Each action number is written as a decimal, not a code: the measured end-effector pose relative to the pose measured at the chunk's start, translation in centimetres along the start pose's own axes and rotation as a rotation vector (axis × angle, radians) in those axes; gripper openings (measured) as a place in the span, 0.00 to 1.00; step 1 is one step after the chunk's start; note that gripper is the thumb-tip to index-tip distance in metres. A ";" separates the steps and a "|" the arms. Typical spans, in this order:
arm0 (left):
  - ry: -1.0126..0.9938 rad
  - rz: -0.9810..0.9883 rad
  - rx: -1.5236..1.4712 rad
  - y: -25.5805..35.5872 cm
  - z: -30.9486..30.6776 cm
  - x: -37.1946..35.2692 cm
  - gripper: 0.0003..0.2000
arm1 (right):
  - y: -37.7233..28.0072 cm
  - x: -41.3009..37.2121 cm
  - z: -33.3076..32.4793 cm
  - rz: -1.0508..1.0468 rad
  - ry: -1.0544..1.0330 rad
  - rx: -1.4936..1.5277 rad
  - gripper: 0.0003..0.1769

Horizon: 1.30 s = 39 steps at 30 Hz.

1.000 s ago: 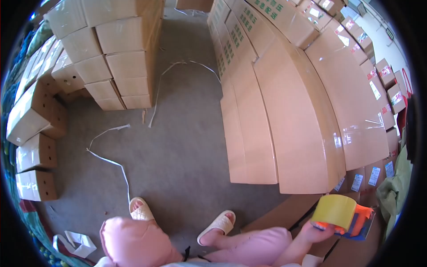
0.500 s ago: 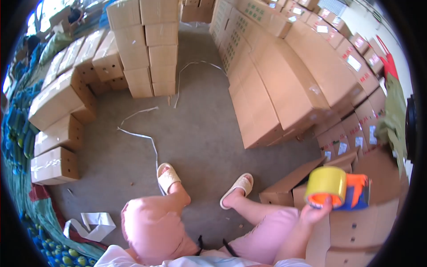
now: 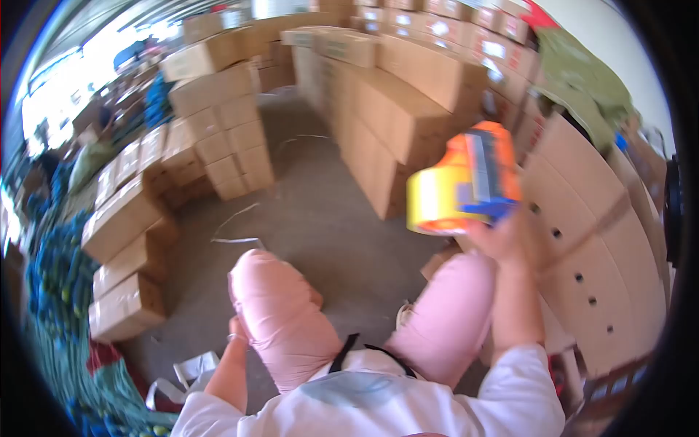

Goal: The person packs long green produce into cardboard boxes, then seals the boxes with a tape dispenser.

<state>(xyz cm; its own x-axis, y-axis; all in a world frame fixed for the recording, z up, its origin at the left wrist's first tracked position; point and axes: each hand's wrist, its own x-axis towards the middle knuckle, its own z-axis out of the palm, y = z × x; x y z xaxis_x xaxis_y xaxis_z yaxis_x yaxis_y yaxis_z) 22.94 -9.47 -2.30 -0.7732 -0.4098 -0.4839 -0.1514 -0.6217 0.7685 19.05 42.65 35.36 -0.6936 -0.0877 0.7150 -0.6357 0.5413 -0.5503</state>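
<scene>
My right hand (image 3: 498,234) grips a tape dispenser (image 3: 483,175) with an orange and blue body, raised above my right knee. A wide roll of yellow tape (image 3: 431,200) sits on it, facing left. Just right of this hand stand large flattened cardboard sheets (image 3: 593,269) with small dark holes. My left hand (image 3: 237,329) hangs low beside my left knee, against the pink trouser leg. Its fingers are mostly hidden behind the leg, so their pose does not show.
Stacked cartons (image 3: 226,138) rise at the back left, with a row of cartons (image 3: 127,309) nearer. Long cartons (image 3: 393,116) form a wall ahead. Green-blue netting (image 3: 58,306) lies along the left side. A white strap (image 3: 193,371) and loose string (image 3: 237,240) lie on the floor.
The right hand has lifted the tape dispenser up and to the left, and turned it. My left hand has come into view beside the left knee. The camera view has tilted up and turned right.
</scene>
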 end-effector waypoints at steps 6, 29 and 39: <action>0.024 0.472 0.380 8.3 7.4 -1.1 0.26 | 3.9 -2.8 -1.6 0.011 0.014 -0.072 0.30; -1.447 -0.161 1.418 4.3 41.6 -4.9 0.17 | 11.5 -4.5 3.7 0.563 -0.539 -0.402 0.33; -1.460 -0.159 0.976 4.1 38.0 -15.0 0.22 | 4.6 -13.6 0.6 0.603 -0.504 -0.415 0.31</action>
<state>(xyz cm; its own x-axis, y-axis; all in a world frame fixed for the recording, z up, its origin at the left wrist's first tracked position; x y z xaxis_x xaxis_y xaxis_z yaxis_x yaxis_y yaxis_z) 10.55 19.46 24.04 -0.5018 0.8261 -0.2563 -0.1305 0.2206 0.9666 25.38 45.80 22.86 -0.9997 0.0055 0.0252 -0.0079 0.8652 -0.5013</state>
